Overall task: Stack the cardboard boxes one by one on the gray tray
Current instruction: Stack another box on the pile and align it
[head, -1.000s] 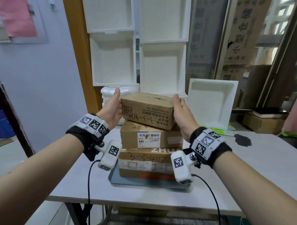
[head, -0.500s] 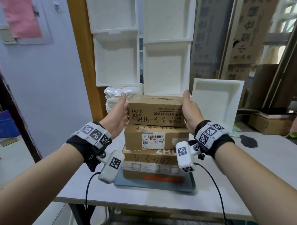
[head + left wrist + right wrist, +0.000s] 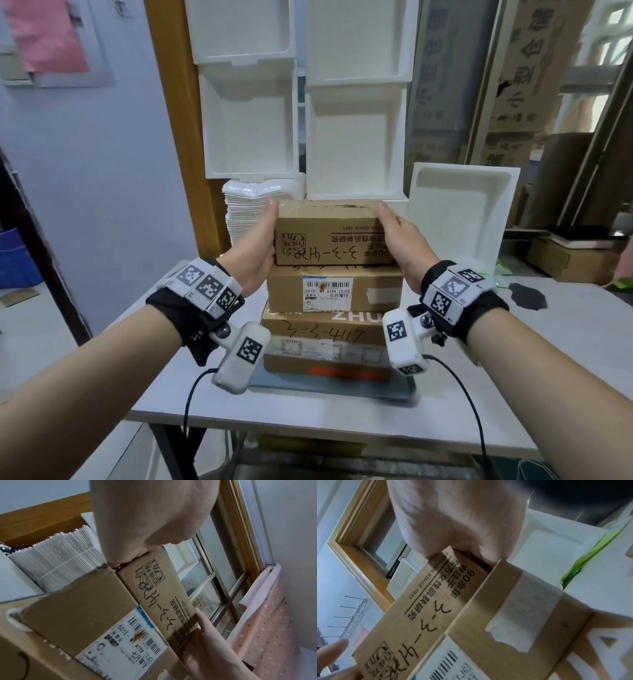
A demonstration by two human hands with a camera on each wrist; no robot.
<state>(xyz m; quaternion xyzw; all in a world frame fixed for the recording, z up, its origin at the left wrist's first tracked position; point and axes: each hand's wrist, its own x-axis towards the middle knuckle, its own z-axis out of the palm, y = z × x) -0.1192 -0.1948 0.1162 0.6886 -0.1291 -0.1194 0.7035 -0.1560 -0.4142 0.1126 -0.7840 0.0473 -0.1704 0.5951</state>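
Three cardboard boxes stand stacked on the gray tray (image 3: 335, 390): a bottom box (image 3: 322, 346) marked 3-3-417, a middle box (image 3: 334, 289) with a barcode label, and a top box (image 3: 332, 236) with upside-down print. My left hand (image 3: 260, 240) clasps the top box's left end, thumb at its upper edge. On the box's other end my right hand (image 3: 400, 240) does the same, its thumb lying on the near face. The top box sits level on the middle box (image 3: 82, 608). Both wrist views show a palm against the top box (image 3: 428, 608); the fingers are hidden behind it.
White foam trays (image 3: 356, 144) stand upright close behind the stack, and another (image 3: 459, 216) leans at the right. A pile of white plastic lids (image 3: 253, 212) sits at the back left. A low cardboard box (image 3: 565, 260) lies far right. The table's front edge (image 3: 308, 425) is near the tray.
The top box was tilted and slightly off the stack a second ago; it has come down level onto the middle box, with both hands still on its ends.
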